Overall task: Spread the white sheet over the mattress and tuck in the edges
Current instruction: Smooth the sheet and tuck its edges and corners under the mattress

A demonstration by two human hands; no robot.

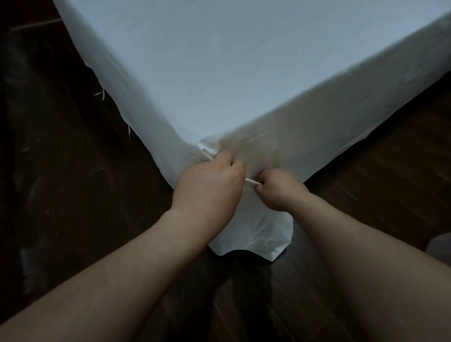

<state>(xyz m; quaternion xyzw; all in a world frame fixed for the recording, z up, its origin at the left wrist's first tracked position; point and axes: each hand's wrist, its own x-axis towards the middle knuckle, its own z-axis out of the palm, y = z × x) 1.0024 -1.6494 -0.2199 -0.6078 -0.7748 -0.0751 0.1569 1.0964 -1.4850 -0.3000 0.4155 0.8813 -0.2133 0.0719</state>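
Two hands, the left hand and right hand, each pinch a thin white tie at the mattress corner, where the smooth white sheet drapes loose below them over dark floor.

No legible text, label, brand, number or sign appears in the head view. The white sheet bears no readable marking, and the dark wooden floor carries none either.

Dark wooden floor all around here, planks showing faint pale scuffs on the left, and a greyish rounded object peeking in at the right edge.
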